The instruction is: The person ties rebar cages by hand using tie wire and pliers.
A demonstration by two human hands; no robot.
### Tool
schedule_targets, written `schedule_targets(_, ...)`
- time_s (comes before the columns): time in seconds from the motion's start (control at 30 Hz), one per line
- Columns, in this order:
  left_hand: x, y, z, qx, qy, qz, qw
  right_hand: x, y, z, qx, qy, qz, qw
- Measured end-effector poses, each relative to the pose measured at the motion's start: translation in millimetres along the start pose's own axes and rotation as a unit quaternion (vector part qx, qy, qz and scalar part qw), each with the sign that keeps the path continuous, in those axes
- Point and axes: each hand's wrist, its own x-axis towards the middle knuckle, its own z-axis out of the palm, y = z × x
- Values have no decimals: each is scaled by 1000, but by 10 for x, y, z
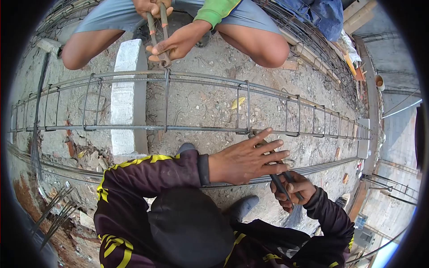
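My right hand (296, 192) is closed around the dark handles of a pair of pincers (278, 184). A bundle of thin tie wire (293, 219) hangs beneath that hand. My left hand (250, 158) reaches over the pincers with fingers spread, its fingertips beside the near bar of a long rebar cage (201, 128). My left palm hides the middle of the pincers, and the thumb is mostly out of sight. Across the cage, a co-worker's hand (181, 42) steadies another pair of pincers (164, 57) at the far bar, while their other hand grips its handles.
A pale concrete block (123, 100) supports the cage on the left, and another block (364, 138) stands at its right end. Loose rebar (321, 167) runs along my side. Wire strands (40, 107) lie across the cage's left part. More rebar cages (308, 44) lie behind the co-worker.
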Motion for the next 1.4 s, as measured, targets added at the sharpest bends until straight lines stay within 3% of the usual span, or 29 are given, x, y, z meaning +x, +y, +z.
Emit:
schedule_targets(0.03,-17,27,179,37,-11,56,998,-3,-13,-52,11,5,15,1000)
schedule_targets(0.13,90,137,451,-2,-112,-48,993,-22,-111,16,-100,73,56,991)
schedule_targets(0.2,166,158,519,-2,-134,-96,986,-95,-330,243,-269,180,124,938)
schedule_targets(0.27,246,200,545,-11,-167,-149,974,-161,-196,290,-518,337,22,786)
schedule_targets(0.3,304,193,548,-15,-187,-172,967,-117,-152,512,-773,363,-78,514)
schedule_targets(0.33,357,165,532,-18,-207,-192,959,-79,-51,527,-817,409,-96,395)
schedule_targets(0.4,311,180,525,-31,-180,-169,969,-19,18,460,-788,400,-31,467)
schedule_targets(0.43,253,220,547,-17,-152,-153,976,-21,48,407,-773,357,-45,523)
schedule_targets(0.47,190,247,563,-3,-125,-138,983,-18,39,398,-650,332,-19,683)
schedule_targets(0.5,156,244,487,63,-22,-52,996,-9,26,390,-499,295,5,815)
schedule_targets(0.53,140,289,465,47,-32,-38,998,-2,25,384,-326,245,28,913)
schedule_targets(0.57,122,361,442,32,-43,-24,998,8,27,375,-138,185,48,972)
schedule_targets(0.67,140,436,484,-23,-125,-61,990,11,69,227,-50,148,72,985)
schedule_targets(0.73,222,389,533,-66,-176,-94,978,-51,-38,242,-138,207,97,964)
schedule_targets(0.77,250,372,552,-104,-161,-115,975,-81,-78,317,-255,262,100,926)
schedule_targets(0.8,325,332,518,-120,-210,-124,962,-72,-109,402,-367,311,101,871)
schedule_targets(0.83,413,302,459,-137,-260,-133,946,-45,-18,475,-547,366,19,753)
schedule_targets(0.87,470,284,410,-153,-310,-142,928,-19,130,560,-696,400,-65,592)
schedule_targets(0.9,491,285,391,-158,-327,-143,921,-17,217,594,-806,413,-145,398)
schedule_targets(0.97,507,286,381,-169,-360,-140,907,22,310,440,-753,441,-92,479)
schedule_targets(1.0,453,350,427,-114,-300,-105,941,43,351,353,-724,451,-65,518)
schedule_targets(1.07,288,524,531,1,-172,-38,984,28,301,234,-709,331,-121,611)
schedule_targets(1.1,308,537,440,23,-220,5,975,28,272,207,-690,279,-164,648)
schedule_targets(1.13,312,492,284,-15,-226,-3,974,8,94,332,-560,261,-28,786)
schedule_targets(1.17,281,411,112,-55,-232,-8,971,-11,-87,457,-419,276,118,857)
schedule_targets(1.2,227,396,113,-61,-210,-1,976,-32,-109,382,-341,248,123,898)
schedule_targets(1.27,119,362,120,-71,-166,16,983,-122,-77,193,-175,186,125,959)
schedule_targets(1.33,114,341,315,9,-111,49,993,-106,-81,158,-92,129,126,979)
schedule_targets(1.4,87,344,479,-32,-110,23,993,-84,20,73,-26,75,123,989)
